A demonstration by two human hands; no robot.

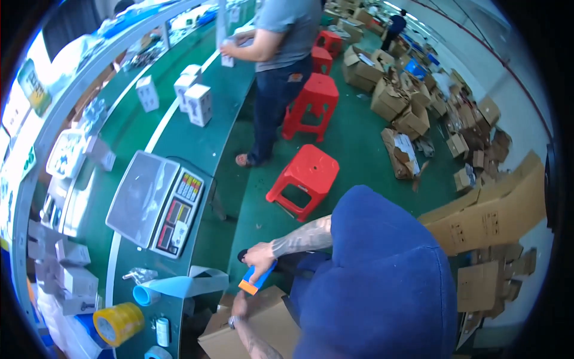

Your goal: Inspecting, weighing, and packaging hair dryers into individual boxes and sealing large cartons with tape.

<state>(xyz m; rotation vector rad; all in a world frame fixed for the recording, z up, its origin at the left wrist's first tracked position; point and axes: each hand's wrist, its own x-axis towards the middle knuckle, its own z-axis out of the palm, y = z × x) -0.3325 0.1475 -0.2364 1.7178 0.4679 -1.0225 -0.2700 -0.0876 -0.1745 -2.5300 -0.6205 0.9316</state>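
Note:
My right hand (260,258) is closed around a flat, blue and orange block-like thing (250,286), its orange end pointing down. I cannot make out its exact kind. Just below it, my left hand (239,307), with a watch at the wrist, is at the orange end, over the edge of a brown cardboard box (263,326). The left fingers are small and partly hidden, so whether they grip anything does not show. Both forearms are bare, and my blue sleeve (382,263) fills the lower middle.
Left stands a green-topped bench with a weighing scale (173,203), yellow tape rolls (119,323), a light blue roll (146,293) and white boxes (198,105). Red stools (308,173) stand ahead, near a standing co-worker (284,60). Cardboard boxes (412,116) pile up at the right.

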